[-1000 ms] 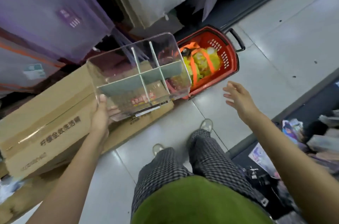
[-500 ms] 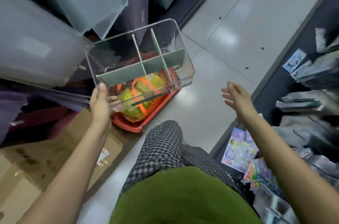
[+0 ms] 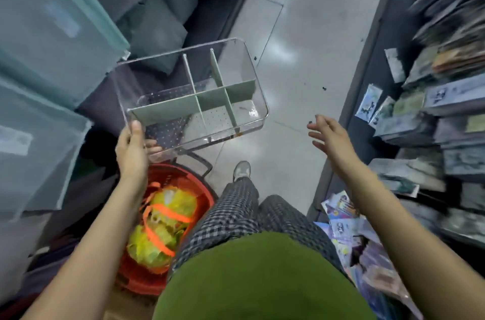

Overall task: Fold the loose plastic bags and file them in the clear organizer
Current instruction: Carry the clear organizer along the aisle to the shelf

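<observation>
Left hand (image 3: 131,148) grips near corner of clear organizer (image 3: 193,94), thumb on rim, held above floor. Right hand (image 3: 331,136) open, fingers spread, touching nothing.

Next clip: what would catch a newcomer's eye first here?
The clear organizer, empty, with pale green dividers, held up in mid-air at centre left by the left hand gripping its near corner. Below it sits a red basket holding a yellow bundle strapped in orange. The right hand hovers open and empty beside packed shelves.
</observation>
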`<state>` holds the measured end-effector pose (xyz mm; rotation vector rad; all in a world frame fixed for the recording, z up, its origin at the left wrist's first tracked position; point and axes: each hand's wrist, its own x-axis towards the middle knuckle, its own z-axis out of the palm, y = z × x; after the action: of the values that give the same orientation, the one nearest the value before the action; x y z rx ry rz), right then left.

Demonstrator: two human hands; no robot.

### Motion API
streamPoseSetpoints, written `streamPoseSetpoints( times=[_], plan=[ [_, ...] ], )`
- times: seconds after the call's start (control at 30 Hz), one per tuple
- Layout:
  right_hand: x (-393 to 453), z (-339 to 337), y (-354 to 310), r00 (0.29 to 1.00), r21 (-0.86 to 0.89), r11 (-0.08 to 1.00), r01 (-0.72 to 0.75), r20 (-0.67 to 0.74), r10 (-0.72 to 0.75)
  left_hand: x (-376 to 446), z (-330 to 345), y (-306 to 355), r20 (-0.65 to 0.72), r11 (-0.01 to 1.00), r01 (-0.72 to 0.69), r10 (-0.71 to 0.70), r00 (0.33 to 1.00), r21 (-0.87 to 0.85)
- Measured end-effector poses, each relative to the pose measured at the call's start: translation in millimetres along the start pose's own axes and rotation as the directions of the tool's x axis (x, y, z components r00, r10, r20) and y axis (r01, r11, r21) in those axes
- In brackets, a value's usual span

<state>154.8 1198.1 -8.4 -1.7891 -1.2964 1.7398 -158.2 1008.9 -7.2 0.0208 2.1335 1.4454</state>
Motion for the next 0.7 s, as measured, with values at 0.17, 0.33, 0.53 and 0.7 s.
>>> streamPoseSetpoints(
  times=[0.17, 0.33, 0.53, 0.7],
  plan=[
    [88.5, -35.5, -72.0, 0.998, 0.011, 0.999, 0.032, -0.051, -0.031, 67.5, 108.5, 72.2, 0.113, 0.999, -0.038, 0.034, 0.993, 0.028],
    [185.4, -68.7, -125.2, 0.997, 0.044, 0.999, 0.03, -0.067, -0.027, 116.4, 218.7, 126.0, 0.184, 0.996, -0.059, 0.045, 0.982, 0.072],
    [297.4, -118.3, -196.9, 0.997, 0.094, 0.995, -0.015, -0.073, 0.022, 155.9, 355.7, 189.3, 0.246, 0.991, -0.064, 0.032, 0.969, 0.121],
    [385.1, -184.5, -271.5, 0.993, 0.092, 0.996, 0.014, -0.12, -0.003, 184.1, 493.8, 249.6, 0.345, 0.965, -0.169, 0.093, 0.934, 0.199]
  ],
)
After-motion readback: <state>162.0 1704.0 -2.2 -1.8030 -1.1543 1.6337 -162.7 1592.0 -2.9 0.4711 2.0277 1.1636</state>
